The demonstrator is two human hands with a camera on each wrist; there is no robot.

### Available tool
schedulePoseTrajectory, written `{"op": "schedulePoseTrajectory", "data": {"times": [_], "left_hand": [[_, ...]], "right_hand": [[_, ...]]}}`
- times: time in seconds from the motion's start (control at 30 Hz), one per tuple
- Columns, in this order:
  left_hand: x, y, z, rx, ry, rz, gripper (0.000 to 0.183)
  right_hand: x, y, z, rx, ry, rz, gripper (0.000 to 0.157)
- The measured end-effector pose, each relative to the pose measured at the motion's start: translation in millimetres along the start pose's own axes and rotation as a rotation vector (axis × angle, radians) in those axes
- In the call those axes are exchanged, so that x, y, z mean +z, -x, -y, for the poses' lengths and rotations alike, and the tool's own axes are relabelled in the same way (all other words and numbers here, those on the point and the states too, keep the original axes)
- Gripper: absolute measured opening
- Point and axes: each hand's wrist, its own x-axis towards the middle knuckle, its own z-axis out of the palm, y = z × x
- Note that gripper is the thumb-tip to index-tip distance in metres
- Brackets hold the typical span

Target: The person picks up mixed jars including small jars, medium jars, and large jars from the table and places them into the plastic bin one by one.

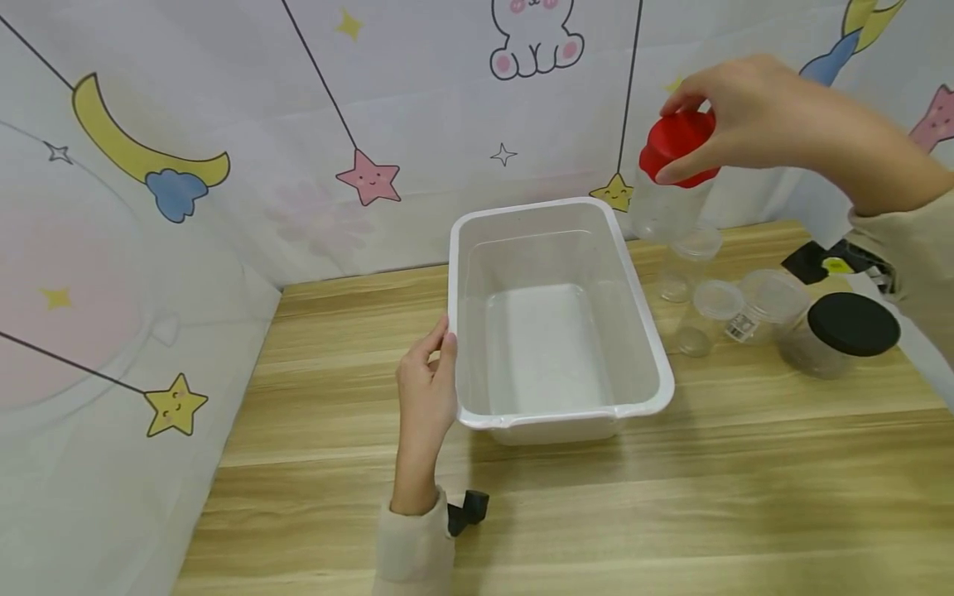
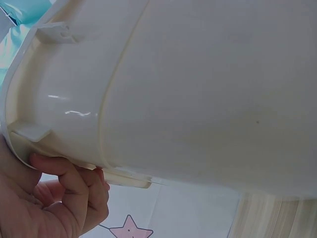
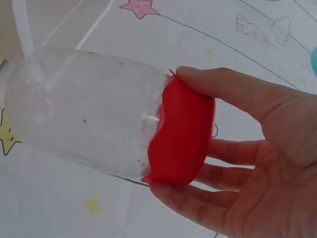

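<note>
My right hand (image 1: 768, 116) holds a clear jar (image 3: 94, 111) by its red wavy-edged lid (image 1: 674, 145), thumb on one side and fingers on the other. The jar hangs in the air beyond the right rear corner of a white plastic basin (image 1: 473, 348). In the right wrist view the see-through jar looks empty. At the basin's left rim, my left hand (image 1: 426, 381) grips the edge, its fingers curled by the outer wall. Seen from the left wrist, those fingers (image 2: 74, 191) bend close under the rim. Nothing lies inside the basin.
Right of the basin stand several clear containers: two slim ones (image 1: 695, 341) (image 1: 674, 285), a wider labelled one (image 1: 775, 298) and a jar with a black lid (image 1: 853, 324). A dark item (image 1: 812, 261) lies behind them. A patterned cloth (image 1: 417, 99) hangs along the wooden table's (image 1: 335, 463) back.
</note>
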Motion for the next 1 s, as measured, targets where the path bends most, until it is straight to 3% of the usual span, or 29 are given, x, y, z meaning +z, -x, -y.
{"op": "schedulePoseTrajectory", "data": {"times": [1.0], "left_hand": [[-1.2, 1.5, 0.4, -0.002, 0.0, -0.007, 0.039]], "right_hand": [[11.4, -23, 35, -0.041, -0.066, 0.055, 0.068]]}}
